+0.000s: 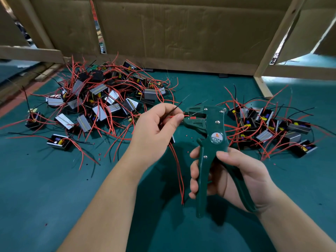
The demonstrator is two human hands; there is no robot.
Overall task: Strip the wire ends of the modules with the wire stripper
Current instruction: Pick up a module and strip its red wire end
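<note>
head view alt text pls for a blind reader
A left hand holds a red wire end in the jaws of a green wire stripper held by the right hand. Piles of wired modules lie on the green table, larger at left, smaller at right.

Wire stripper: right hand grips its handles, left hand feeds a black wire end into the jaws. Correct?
Wrong colour: in the head view the left hand feeds a red wire end into the wire stripper; the right hand grips its handles.
</note>
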